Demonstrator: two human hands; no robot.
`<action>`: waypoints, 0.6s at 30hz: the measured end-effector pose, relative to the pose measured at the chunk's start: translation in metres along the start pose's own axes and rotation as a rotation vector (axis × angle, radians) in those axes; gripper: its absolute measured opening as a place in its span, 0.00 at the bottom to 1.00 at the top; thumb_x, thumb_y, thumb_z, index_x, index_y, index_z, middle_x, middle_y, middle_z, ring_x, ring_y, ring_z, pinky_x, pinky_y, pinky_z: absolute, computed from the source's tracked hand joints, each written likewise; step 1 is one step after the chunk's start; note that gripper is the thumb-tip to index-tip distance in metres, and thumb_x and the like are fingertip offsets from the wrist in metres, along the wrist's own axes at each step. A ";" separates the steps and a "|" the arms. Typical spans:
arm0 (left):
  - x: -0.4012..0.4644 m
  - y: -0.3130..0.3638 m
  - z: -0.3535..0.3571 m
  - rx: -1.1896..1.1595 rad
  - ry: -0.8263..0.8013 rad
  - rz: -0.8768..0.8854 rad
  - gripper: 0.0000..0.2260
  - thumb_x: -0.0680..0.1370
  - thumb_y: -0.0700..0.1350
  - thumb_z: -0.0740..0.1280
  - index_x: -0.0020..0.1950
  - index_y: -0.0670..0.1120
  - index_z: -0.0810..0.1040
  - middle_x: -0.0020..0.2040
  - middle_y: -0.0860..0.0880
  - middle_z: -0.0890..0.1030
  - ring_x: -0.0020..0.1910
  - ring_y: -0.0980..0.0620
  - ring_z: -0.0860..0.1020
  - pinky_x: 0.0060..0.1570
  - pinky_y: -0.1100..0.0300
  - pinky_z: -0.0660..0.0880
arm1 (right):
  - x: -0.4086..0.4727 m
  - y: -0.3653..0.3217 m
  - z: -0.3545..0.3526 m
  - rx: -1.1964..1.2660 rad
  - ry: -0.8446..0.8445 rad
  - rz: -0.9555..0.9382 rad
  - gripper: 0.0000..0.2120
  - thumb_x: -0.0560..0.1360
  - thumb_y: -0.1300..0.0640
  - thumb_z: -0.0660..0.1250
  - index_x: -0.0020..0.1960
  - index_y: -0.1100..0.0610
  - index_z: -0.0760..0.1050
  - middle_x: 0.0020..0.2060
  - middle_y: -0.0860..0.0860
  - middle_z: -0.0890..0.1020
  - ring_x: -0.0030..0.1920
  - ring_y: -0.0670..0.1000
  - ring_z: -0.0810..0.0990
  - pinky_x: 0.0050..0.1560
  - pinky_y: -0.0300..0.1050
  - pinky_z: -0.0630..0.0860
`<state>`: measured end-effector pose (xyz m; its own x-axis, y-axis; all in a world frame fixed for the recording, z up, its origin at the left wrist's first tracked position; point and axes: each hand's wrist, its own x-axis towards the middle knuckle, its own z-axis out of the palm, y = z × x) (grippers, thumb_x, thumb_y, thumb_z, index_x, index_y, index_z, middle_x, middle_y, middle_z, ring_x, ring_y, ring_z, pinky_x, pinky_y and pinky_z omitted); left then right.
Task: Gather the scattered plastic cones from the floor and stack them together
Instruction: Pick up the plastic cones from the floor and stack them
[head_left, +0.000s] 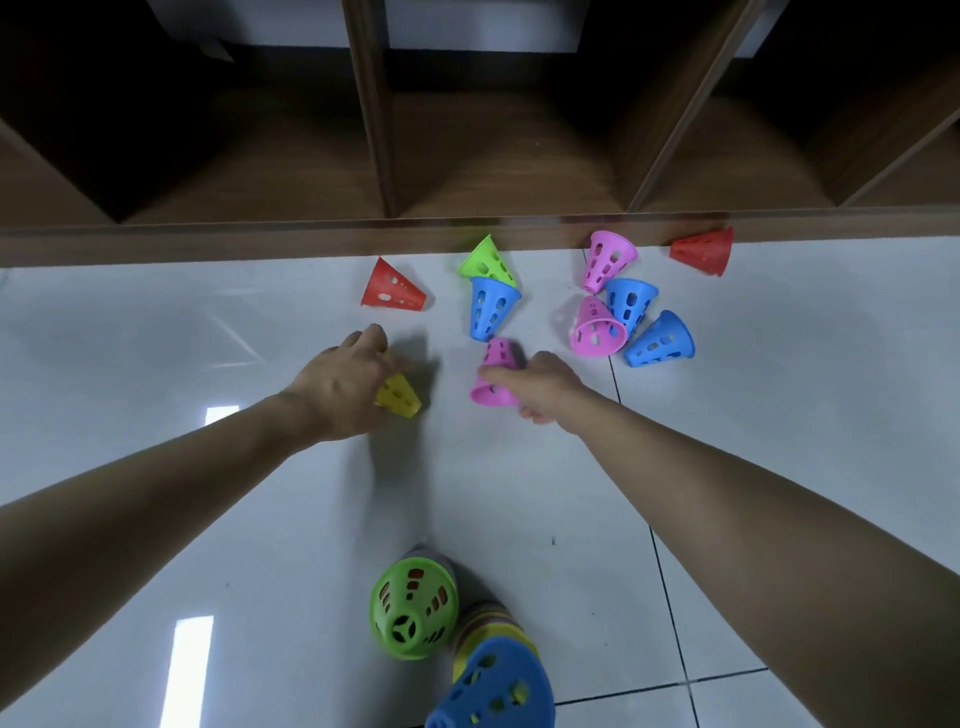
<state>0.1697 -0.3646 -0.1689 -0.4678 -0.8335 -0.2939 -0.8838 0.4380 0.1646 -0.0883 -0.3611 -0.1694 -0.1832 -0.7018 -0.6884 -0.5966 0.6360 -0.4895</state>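
Note:
Perforated plastic cones lie scattered on the white tile floor below a wooden shelf. My left hand curls over a yellow cone lying on its side. My right hand grips a pink cone near its wide rim. Beyond them lie a red cone, a green cone, a blue cone, two pink cones, two blue cones and a second red cone. Close to me stand two stacks, one topped by a green cone, one by a blue cone.
A dark wooden shelf unit with open compartments runs along the far edge of the floor; several cones lie against its base. Bare tile floor spreads to the left and right, with bright light reflections at the lower left.

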 end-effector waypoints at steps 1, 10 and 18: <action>-0.002 0.000 0.000 0.057 0.017 0.001 0.29 0.71 0.51 0.73 0.72 0.55 0.72 0.65 0.46 0.67 0.62 0.44 0.71 0.57 0.52 0.73 | -0.002 0.001 0.003 -0.045 -0.037 0.003 0.30 0.63 0.35 0.74 0.53 0.58 0.76 0.40 0.55 0.83 0.36 0.52 0.81 0.36 0.43 0.78; -0.038 0.003 0.011 0.198 -0.130 0.065 0.24 0.71 0.65 0.67 0.65 0.59 0.73 0.53 0.54 0.79 0.57 0.49 0.72 0.58 0.55 0.65 | -0.040 0.022 0.012 -0.176 -0.057 -0.149 0.16 0.71 0.42 0.72 0.39 0.54 0.76 0.36 0.49 0.78 0.36 0.47 0.77 0.33 0.42 0.69; -0.095 0.034 -0.020 -0.708 0.127 -0.047 0.18 0.68 0.62 0.75 0.51 0.54 0.78 0.41 0.56 0.79 0.41 0.54 0.75 0.44 0.61 0.71 | -0.078 0.038 -0.004 0.023 0.034 -0.234 0.26 0.65 0.35 0.73 0.49 0.55 0.75 0.47 0.54 0.83 0.49 0.53 0.84 0.46 0.48 0.77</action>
<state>0.1840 -0.2772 -0.1165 -0.3864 -0.8979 -0.2109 -0.6653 0.1130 0.7380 -0.1000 -0.2834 -0.1328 -0.0685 -0.8409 -0.5368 -0.6082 0.4617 -0.6457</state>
